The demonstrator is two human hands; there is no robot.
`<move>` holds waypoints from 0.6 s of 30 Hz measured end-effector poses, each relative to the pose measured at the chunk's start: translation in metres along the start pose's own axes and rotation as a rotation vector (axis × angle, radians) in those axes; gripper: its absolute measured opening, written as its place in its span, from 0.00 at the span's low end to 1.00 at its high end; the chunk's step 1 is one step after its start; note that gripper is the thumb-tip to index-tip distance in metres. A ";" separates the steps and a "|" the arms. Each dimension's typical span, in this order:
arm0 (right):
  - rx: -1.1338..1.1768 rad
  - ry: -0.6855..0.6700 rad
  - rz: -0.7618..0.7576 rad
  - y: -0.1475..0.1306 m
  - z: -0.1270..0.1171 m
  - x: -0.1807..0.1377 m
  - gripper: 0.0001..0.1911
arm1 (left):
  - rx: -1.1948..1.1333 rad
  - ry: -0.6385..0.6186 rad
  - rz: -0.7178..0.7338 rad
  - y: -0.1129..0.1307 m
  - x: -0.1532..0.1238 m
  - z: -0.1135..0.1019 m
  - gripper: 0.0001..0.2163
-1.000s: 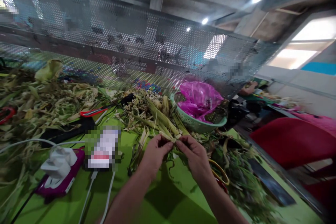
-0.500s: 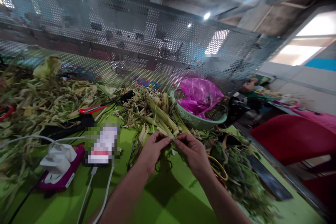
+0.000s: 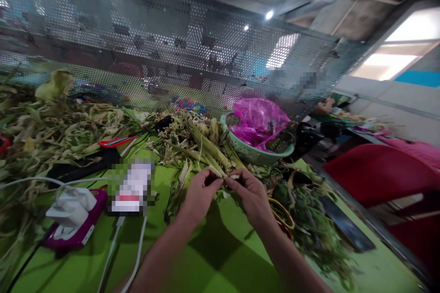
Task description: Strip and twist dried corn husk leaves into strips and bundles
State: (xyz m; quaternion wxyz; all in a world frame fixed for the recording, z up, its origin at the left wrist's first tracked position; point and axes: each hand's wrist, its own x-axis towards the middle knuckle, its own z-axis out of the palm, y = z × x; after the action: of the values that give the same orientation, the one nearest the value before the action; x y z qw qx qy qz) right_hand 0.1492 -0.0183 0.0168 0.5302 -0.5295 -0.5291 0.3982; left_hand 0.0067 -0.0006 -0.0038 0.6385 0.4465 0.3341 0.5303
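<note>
My left hand [image 3: 200, 193] and my right hand [image 3: 250, 193] meet over the green table [image 3: 220, 261], both pinching the near end of a long green stalk [image 3: 209, 149]. The stalk runs away from me into a heap of husks and leaves [image 3: 187, 139]. Fingers of both hands are closed on the stalk's cut end. A yellow ring [image 3: 283, 210] lies just right of my right hand.
A green basket [image 3: 256, 155] with a pink plastic bag [image 3: 261, 119] stands behind the heap. White chargers, cables and a magenta device [image 3: 74, 219] lie at the left. Red-handled scissors [image 3: 115, 141] rest among dry leaves. A perforated metal screen [image 3: 172, 55] borders the far side; a red chair [image 3: 378, 174] is at right.
Both hands have shifted slightly up and away along the stalk end, still pinching it. The view has tilted a little.
</note>
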 end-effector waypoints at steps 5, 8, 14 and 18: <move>0.152 0.054 0.037 0.002 0.000 0.001 0.15 | -0.080 -0.001 -0.092 0.008 -0.003 0.001 0.11; 0.203 0.059 0.054 0.002 0.000 0.000 0.15 | -0.031 -0.033 -0.049 0.006 -0.002 -0.001 0.12; 0.141 -0.035 0.120 0.000 -0.004 0.000 0.16 | 0.032 -0.028 -0.036 -0.002 0.002 -0.004 0.08; 0.085 -0.082 0.067 -0.003 -0.005 0.000 0.16 | 0.130 -0.033 0.010 -0.002 0.002 -0.004 0.06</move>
State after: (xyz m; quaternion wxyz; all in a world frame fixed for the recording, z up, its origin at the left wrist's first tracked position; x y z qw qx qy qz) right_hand 0.1538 -0.0197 0.0203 0.5164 -0.5072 -0.5149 0.4593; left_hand 0.0041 0.0023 -0.0070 0.6109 0.4975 0.3551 0.5031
